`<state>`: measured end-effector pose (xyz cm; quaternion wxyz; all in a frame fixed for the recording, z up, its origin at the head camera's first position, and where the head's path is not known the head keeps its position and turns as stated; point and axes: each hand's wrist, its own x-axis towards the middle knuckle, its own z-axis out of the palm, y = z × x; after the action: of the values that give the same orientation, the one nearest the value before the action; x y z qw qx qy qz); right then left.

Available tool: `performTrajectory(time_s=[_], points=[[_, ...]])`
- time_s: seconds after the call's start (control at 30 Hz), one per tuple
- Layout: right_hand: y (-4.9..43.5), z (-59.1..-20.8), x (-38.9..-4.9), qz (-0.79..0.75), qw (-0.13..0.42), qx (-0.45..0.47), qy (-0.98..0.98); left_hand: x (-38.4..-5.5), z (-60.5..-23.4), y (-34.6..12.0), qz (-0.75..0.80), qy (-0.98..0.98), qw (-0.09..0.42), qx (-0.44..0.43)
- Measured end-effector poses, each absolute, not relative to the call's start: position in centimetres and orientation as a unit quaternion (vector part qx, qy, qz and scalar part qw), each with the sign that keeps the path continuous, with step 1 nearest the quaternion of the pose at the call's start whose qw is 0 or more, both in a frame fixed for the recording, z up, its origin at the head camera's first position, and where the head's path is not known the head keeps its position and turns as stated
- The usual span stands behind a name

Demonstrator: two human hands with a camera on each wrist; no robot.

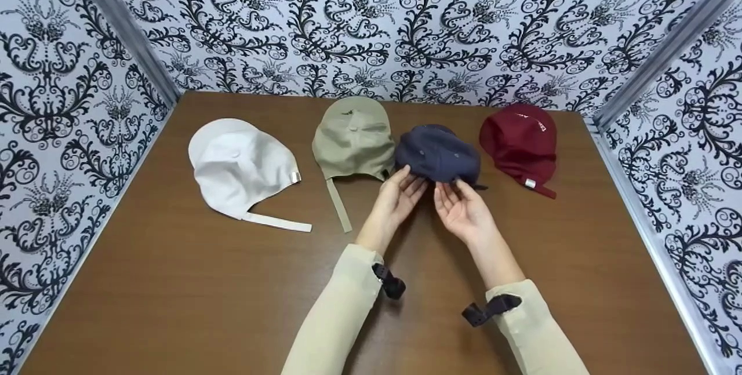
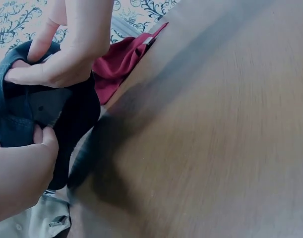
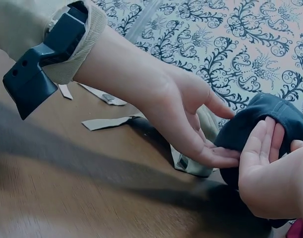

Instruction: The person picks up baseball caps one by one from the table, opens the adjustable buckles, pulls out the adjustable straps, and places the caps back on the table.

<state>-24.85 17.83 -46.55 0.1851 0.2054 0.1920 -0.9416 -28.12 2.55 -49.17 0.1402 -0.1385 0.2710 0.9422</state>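
A navy blue cap is held up by both hands between the khaki and red caps. My left hand grips its near left edge, thumb outside and fingers underneath. With thumb and fingers, my right hand holds the near right edge. The left wrist view looks into the cap's dark opening, where right-hand fingers reach inside the rim. In the right wrist view, the left hand touches the cap's side, while several right-hand fingers are tucked under its edge.
A white cap with its strap undone lies at the left. The khaki cap, strap hanging loose, lies close beside the navy one. A dark red cap lies at the right. Patterned walls border the brown table.
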Motion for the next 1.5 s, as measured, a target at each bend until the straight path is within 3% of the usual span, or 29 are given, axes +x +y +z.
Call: performTrajectory(time_s=[0.9, 1.5], points=[[17.7, -45.8, -23.6, -0.951, 0.077, 0.135, 0.267, -26.1, -45.6, 2.0, 0.967, 0.187, 0.123, -0.123], [17.5, -44.3, -21.7, -0.961, 0.068, 0.084, 0.256, -23.6, -43.3, 1.0, 0.978, 0.146, 0.111, -0.101]])
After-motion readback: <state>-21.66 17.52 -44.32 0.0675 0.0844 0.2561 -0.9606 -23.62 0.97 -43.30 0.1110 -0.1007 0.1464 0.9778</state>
